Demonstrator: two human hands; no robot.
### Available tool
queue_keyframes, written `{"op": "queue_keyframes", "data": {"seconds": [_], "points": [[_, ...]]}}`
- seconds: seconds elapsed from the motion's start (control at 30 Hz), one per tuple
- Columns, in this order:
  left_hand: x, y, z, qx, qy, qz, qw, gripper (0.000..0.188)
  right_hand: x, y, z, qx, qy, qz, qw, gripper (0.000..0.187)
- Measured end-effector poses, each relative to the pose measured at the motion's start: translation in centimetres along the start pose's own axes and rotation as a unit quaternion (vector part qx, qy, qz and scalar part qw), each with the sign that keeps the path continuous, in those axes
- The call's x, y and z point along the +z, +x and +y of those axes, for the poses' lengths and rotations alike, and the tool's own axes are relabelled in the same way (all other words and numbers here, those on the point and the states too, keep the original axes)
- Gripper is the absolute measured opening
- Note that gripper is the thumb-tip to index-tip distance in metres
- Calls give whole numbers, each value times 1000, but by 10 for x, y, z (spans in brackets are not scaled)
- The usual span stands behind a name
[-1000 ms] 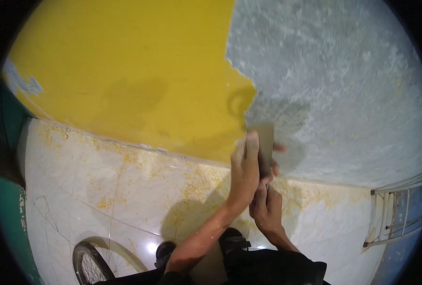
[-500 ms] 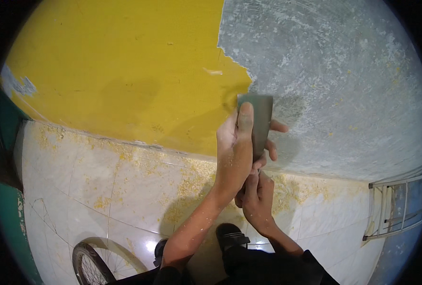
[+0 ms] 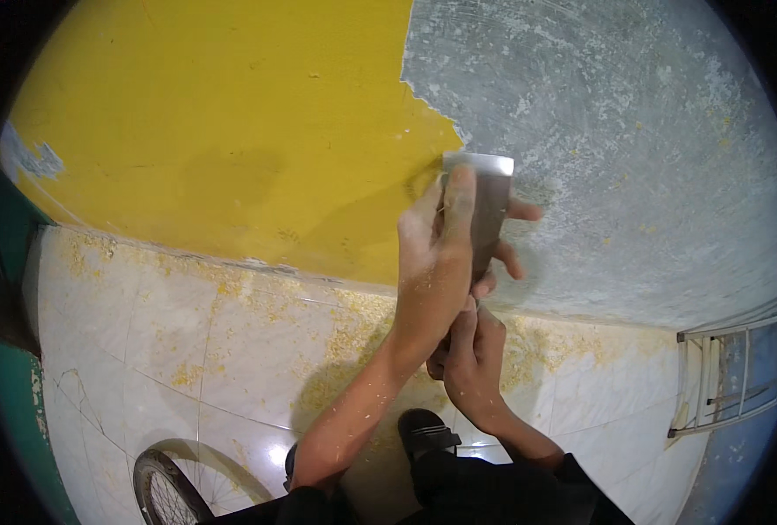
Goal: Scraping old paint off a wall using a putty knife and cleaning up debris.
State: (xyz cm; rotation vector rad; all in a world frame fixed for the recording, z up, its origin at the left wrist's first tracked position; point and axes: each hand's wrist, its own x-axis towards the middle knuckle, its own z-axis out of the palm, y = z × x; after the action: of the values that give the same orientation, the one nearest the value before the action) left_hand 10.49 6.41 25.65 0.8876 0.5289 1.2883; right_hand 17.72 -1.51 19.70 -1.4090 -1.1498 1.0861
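A wide flat scraper [image 3: 491,206] with a shiny blade edge points up the wall, its edge by the ragged border between yellow paint [image 3: 231,131] and bare grey plaster [image 3: 581,114]. My left hand [image 3: 432,249] is wrapped round the scraper's blade. Its thumb lies flat along the face, and fingers show past the right side. Below it, my right hand [image 3: 474,363] is closed round the lower end, where the handle is mostly hidden in the fist. Pale flecks dust my left forearm.
Yellow and cream paint flakes [image 3: 353,337] litter the white tiled floor [image 3: 248,385] along the wall's foot. A bicycle wheel [image 3: 165,490] stands at lower left, a metal ladder [image 3: 738,376] at right. My sandalled foot [image 3: 425,433] is below the hands.
Both hands have shifted the scraper slightly up and to the right along the wall. Its blade edge now catches the light. A pale loose chip on the yellow paint is gone from its spot.
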Motion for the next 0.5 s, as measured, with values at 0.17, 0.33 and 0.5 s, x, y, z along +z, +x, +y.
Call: {"op": "queue_keyframes", "data": {"seconds": [0.17,0.33,0.5], "points": [[-1,0,-12,-18,-13,21,1000,50,-3,-4,-3,35,27,-4,999,40],[3,-6,-15,-27,-13,36,999,43,-3,-12,-10,52,40,-4,998,40],[7,-3,-14,-46,-31,26,998,43,-5,-8,-16,49,45,-3,998,41]]}}
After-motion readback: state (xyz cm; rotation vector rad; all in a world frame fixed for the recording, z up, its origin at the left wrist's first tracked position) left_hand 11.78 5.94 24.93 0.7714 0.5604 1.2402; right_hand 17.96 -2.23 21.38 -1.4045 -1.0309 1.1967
